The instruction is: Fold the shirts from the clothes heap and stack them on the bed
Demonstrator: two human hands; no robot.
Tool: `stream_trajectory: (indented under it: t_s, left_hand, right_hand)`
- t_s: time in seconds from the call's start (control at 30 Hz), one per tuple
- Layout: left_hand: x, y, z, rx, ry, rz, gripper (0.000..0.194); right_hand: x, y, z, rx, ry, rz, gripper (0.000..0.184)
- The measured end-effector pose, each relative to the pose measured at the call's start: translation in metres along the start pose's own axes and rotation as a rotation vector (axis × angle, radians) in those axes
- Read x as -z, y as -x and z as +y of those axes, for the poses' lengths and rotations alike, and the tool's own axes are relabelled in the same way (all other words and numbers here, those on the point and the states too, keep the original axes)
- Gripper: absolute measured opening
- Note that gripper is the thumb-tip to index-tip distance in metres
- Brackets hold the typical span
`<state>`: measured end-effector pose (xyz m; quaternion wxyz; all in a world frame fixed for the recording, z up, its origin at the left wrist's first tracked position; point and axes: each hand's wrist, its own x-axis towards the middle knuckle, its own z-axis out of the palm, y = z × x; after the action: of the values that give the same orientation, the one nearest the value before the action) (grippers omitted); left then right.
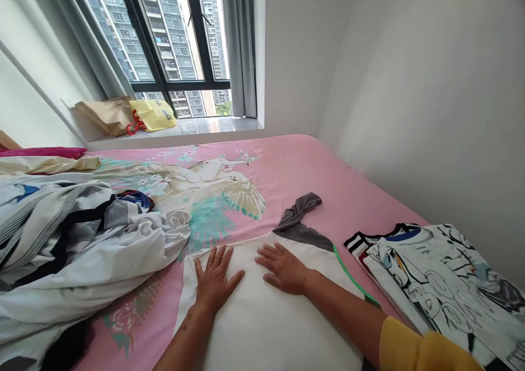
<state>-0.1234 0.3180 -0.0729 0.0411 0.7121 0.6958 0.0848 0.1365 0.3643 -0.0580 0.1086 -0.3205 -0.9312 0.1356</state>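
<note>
A white shirt (283, 327) with a dark grey sleeve (305, 231) and green piping lies spread out in front of me. My left hand (215, 278) rests flat on its left part, fingers spread. To the right of it, my right hand (283, 268) also lies palm down on the white cloth, its fingers stretched toward the left. Neither hand grips anything. The grey sleeve reaches away from me past the shirt's far edge and looks twisted. My forearms cover part of the shirt, and its near end runs out of view.
The shirt is on a bed with a pink floral sheet (295, 163). At left is a heap of loose clothes (135, 250); at right, a stack of folded printed shirts (435, 283). A brown paper bag (107, 116) and a yellow bag (153, 114) sit on the windowsill.
</note>
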Motion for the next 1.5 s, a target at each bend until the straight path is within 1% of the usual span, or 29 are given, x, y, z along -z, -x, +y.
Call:
stream_trajectory:
  t_s: [0.07, 0.17, 0.2, 0.27, 0.3, 0.33, 0.4, 0.43, 0.47, 0.5, 0.63, 0.67, 0.7, 0.73, 0.83, 0.93, 1.03, 1.1, 1.13, 1.17, 1.2, 1.27, 1.3, 1.33, 1.37, 1.4, 1.43, 1.47, 1.5]
  left_hand:
    - [-0.002, -0.002, -0.002, 0.007, -0.006, 0.003, 0.067]
    - [-0.006, -0.004, -0.004, 0.001, -0.009, 0.015, 0.066]
    - [-0.007, -0.004, -0.005, -0.002, -0.01, 0.019, 0.066]
    - [-0.007, -0.003, -0.006, -0.002, -0.013, 0.025, 0.066]
    - [-0.007, -0.002, -0.006, 0.0, -0.014, 0.021, 0.066]
    - [-0.005, -0.002, -0.006, 0.004, -0.014, 0.013, 0.067]
    - [-0.002, 0.0, -0.005, 0.011, -0.008, -0.005, 0.067]
    - [0.001, 0.001, -0.005, 0.013, -0.002, -0.011, 0.067]
    - [0.003, 0.002, -0.004, 0.013, 0.005, -0.016, 0.067]
    - [0.005, 0.003, -0.003, 0.011, 0.012, -0.019, 0.067]
    - [0.012, 0.004, -0.001, 0.034, 0.023, -0.052, 0.067]
    - [0.012, 0.004, -0.001, 0.043, 0.022, -0.061, 0.068]
    - [0.012, 0.004, 0.0, 0.049, 0.021, -0.067, 0.068]
    - [0.011, 0.004, 0.0, 0.051, 0.02, -0.07, 0.069]
    - [0.01, 0.005, -0.001, 0.046, 0.021, -0.065, 0.071]
    - [0.015, 0.006, -0.003, 0.043, 0.021, -0.061, 0.072]
    - [0.03, 0.003, 0.002, 0.048, 0.022, -0.074, 0.068]
    - [0.042, -0.001, 0.021, 0.08, 0.013, -0.076, 0.064]
    - [0.045, -0.003, 0.037, 0.09, 0.012, -0.071, 0.061]
    - [0.047, -0.003, 0.058, 0.098, 0.009, -0.064, 0.058]
    - [0.045, -0.002, 0.082, 0.064, 0.033, -0.052, 0.055]
    - [0.034, 0.005, 0.136, -0.047, 0.083, -0.059, 0.053]
    - [0.026, 0.01, 0.162, -0.148, 0.16, -0.079, 0.053]
    - [0.017, 0.017, 0.184, -0.249, 0.237, -0.141, 0.054]
    - [0.01, 0.023, 0.2, -0.291, 0.292, -0.19, 0.055]
    - [0.005, 0.03, 0.209, -0.299, 0.33, -0.214, 0.056]
    - [0.002, 0.035, 0.21, -0.3, 0.346, -0.233, 0.056]
    - [0.002, 0.04, 0.203, -0.287, 0.341, -0.238, 0.057]
    - [0.004, 0.044, 0.188, -0.265, 0.316, -0.231, 0.059]
  right_hand:
    - [0.007, -0.003, 0.014, -0.147, -0.01, -0.055, 0.06]
    - [0.019, -0.006, 0.039, -0.38, 0.044, -0.093, 0.064]
    - [0.021, -0.007, 0.041, -0.444, 0.072, -0.099, 0.064]
    - [0.019, -0.008, 0.031, -0.522, 0.123, -0.074, 0.066]
    - [0.016, -0.007, 0.021, -0.505, 0.134, -0.046, 0.068]
    - [0.01, -0.004, 0.009, -0.45, 0.132, -0.013, 0.069]
    - [-0.003, 0.01, -0.01, -0.242, 0.084, 0.015, 0.069]
    - [-0.009, 0.02, -0.015, -0.175, 0.059, 0.01, 0.067]
    - [-0.013, 0.031, -0.014, -0.169, 0.049, 0.005, 0.066]
    - [-0.015, 0.042, -0.009, -0.226, 0.057, 0.013, 0.066]
    - [-0.01, 0.077, 0.028, -0.635, 0.19, 0.097, 0.067]
    - [-0.009, 0.083, 0.032, -0.688, 0.231, 0.122, 0.067]
    - [-0.009, 0.088, 0.033, -0.695, 0.265, 0.148, 0.067]
    - [-0.011, 0.092, 0.031, -0.668, 0.287, 0.175, 0.066]
    - [-0.027, 0.103, 0.016, -0.522, 0.283, 0.225, 0.061]
    - [-0.04, 0.111, 0.007, -0.527, 0.246, 0.262, 0.058]
    - [-0.042, 0.111, 0.006, -0.525, 0.215, 0.309, 0.056]
    - [-0.04, 0.11, 0.008, -0.524, 0.202, 0.322, 0.054]
    - [-0.04, 0.11, 0.008, -0.526, 0.199, 0.32, 0.054]
    - [-0.039, 0.109, 0.008, -0.529, 0.2, 0.315, 0.054]
    - [-0.039, 0.109, 0.009, -0.533, 0.202, 0.312, 0.054]
    - [-0.042, 0.109, 0.01, -0.53, 0.207, 0.311, 0.053]
    - [-0.044, 0.11, 0.012, -0.522, 0.21, 0.31, 0.052]
    - [-0.046, 0.11, 0.013, -0.515, 0.214, 0.307, 0.051]
    - [-0.048, 0.11, 0.015, -0.51, 0.218, 0.301, 0.051]
    - [-0.049, 0.11, 0.016, -0.505, 0.22, 0.291, 0.052]
    - [-0.05, 0.11, 0.017, -0.508, 0.22, 0.285, 0.052]
    - [-0.05, 0.11, 0.016, -0.517, 0.218, 0.285, 0.051]
    - [-0.049, 0.11, 0.015, -0.529, 0.214, 0.29, 0.051]
